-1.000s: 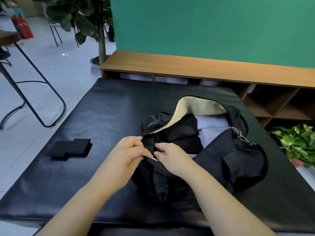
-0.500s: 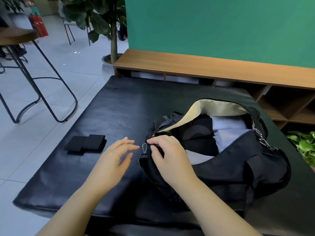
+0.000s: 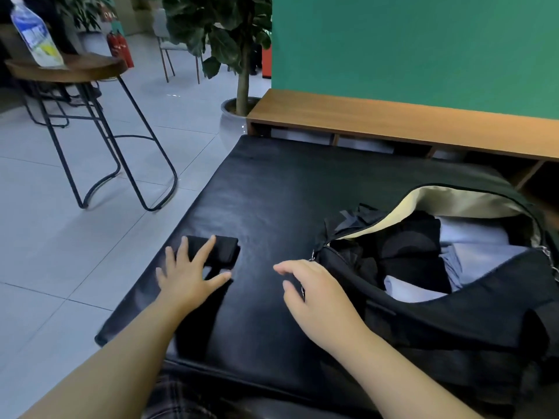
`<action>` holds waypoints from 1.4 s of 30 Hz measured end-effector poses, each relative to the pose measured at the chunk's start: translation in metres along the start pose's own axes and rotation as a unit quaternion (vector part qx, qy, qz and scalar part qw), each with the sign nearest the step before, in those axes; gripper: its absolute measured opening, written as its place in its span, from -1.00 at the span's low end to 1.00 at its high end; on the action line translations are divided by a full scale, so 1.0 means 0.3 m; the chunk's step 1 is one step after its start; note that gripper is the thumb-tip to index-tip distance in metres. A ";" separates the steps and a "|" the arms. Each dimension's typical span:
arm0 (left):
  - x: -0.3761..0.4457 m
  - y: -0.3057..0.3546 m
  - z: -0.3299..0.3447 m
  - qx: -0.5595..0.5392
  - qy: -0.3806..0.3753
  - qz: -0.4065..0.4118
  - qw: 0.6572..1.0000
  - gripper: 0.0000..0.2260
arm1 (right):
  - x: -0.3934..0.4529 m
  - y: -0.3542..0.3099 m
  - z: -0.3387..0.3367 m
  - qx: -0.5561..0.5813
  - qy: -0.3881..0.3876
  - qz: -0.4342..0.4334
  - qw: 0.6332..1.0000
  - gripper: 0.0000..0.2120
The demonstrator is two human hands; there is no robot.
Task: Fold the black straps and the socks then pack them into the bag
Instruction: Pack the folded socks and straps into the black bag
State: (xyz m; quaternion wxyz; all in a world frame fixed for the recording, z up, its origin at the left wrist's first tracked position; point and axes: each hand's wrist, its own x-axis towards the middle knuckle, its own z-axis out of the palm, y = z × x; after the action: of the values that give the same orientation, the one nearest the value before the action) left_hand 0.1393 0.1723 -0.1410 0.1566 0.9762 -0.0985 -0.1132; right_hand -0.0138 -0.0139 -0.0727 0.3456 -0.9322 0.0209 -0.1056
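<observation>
1. Black padded table [image 3: 272, 189] fills the middle, in front of a wooden shelf unit [image 3: 393, 122] and a green wall [image 3: 423, 49].
2. Black bag [image 3: 472, 309] sits at the table's right, unzipped, cream lining showing, with folded black and pale items inside.
3. Stool [image 3: 66, 68] stands on the tiled floor to the left, carrying a plastic bottle [image 3: 36, 37].
4. Right hand [image 3: 317, 294] hovers just beside the bag's left end, fingers loosely curled, holding nothing.
5. Left hand [image 3: 187, 273] lies spread, fingers straight, on the folded black straps [image 3: 223, 249].
6. Straps rest near the table's left edge, well apart from the bag.
</observation>
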 end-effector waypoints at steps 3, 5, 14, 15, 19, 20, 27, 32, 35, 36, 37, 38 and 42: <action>0.012 -0.001 0.009 0.005 -0.018 0.018 1.000 -0.37 | -0.003 0.014 0.009 -0.023 -0.020 -0.004 1.000 -0.69; 0.001 0.013 0.017 0.004 -0.005 0.042 0.999 -0.43 | -0.003 0.023 0.016 -0.039 -0.028 -0.004 0.999 -0.69; -0.182 0.132 0.094 -0.093 -0.005 0.151 0.984 -0.67 | 0.025 0.060 0.070 -0.159 -0.075 0.036 0.984 -0.66; -0.195 0.143 0.103 -0.112 0.005 0.153 0.982 -0.77 | 0.026 0.066 0.078 -0.174 -0.087 0.050 0.980 -0.64; -0.216 0.160 0.125 -0.203 0.062 0.147 0.966 -0.86 | 0.025 0.073 0.095 -0.223 -0.113 0.061 0.966 -0.58; -0.219 0.163 0.121 -0.221 0.063 0.131 0.964 -0.81 | 0.028 0.073 0.095 -0.217 -0.113 0.066 0.967 -0.57; -0.233 0.164 0.075 -0.256 0.054 0.094 0.961 -0.56 | 0.006 0.074 0.074 -0.145 -0.075 0.052 0.985 -0.71; -0.252 0.204 0.026 -0.315 0.050 0.061 0.946 -0.69 | -0.019 0.067 0.002 -0.008 0.026 0.046 0.999 -0.75; -0.254 0.269 -0.015 -0.342 0.088 0.075 0.932 -0.76 | -0.029 0.070 -0.058 0.032 0.083 0.044 0.995 -0.77; -0.257 0.295 -0.030 -0.349 0.097 0.085 0.928 -0.78 | -0.033 0.075 -0.078 0.049 0.102 0.050 0.992 -0.79; -0.263 0.323 -0.045 -0.355 0.104 0.097 0.924 -0.81 | -0.037 0.082 -0.098 0.067 0.116 0.062 0.989 -0.80; -0.267 0.349 -0.056 -0.361 0.108 0.107 0.920 -0.82 | -0.041 0.089 -0.117 0.085 0.125 0.076 0.986 -0.82; -0.290 0.454 -0.093 -0.421 0.099 0.150 0.889 -0.82 | -0.061 0.106 -0.200 0.137 0.146 0.081 0.976 -0.83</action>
State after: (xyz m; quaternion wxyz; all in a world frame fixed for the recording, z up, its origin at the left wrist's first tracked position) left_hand 0.0421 0.0732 -0.0539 0.5770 0.7985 -0.1705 -0.0219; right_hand -0.0433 -0.0745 -0.0523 0.4706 -0.8457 0.1319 -0.2144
